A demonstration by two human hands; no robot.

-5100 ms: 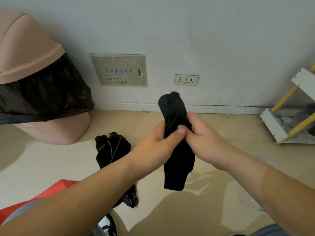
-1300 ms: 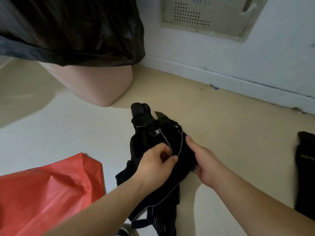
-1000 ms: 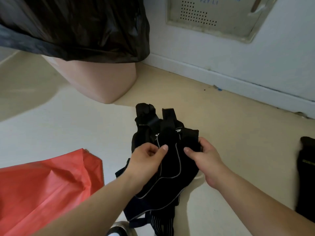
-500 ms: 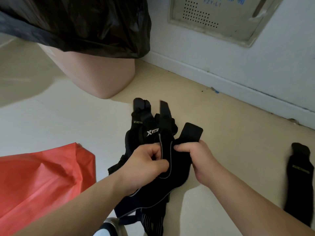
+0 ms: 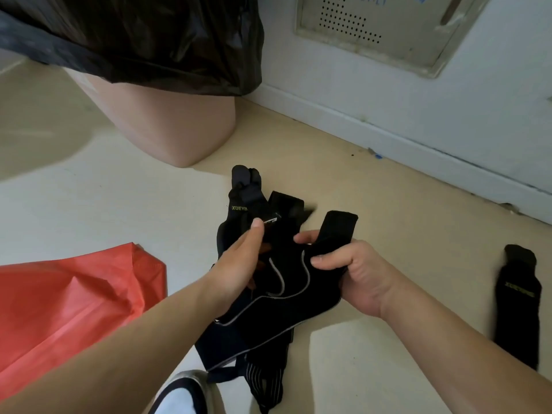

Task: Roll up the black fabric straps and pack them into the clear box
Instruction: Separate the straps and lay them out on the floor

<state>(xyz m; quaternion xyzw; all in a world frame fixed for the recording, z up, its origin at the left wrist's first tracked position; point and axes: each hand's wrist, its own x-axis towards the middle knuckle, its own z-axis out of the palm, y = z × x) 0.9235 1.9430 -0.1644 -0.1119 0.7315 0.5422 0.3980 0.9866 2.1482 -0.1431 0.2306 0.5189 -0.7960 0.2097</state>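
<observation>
Head: left hand (image 5: pixel 239 264) looser on straps (image 5: pixel 298 306)

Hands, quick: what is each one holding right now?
Left hand: grips the black strap bundle, thumb on top.
Right hand: fingers curled round the wide strap end.

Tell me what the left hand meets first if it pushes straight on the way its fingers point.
Likely the black strap with yellow lettering, lying just beyond the left hand, which pinches the black bundle. Depth is unclear.
</observation>
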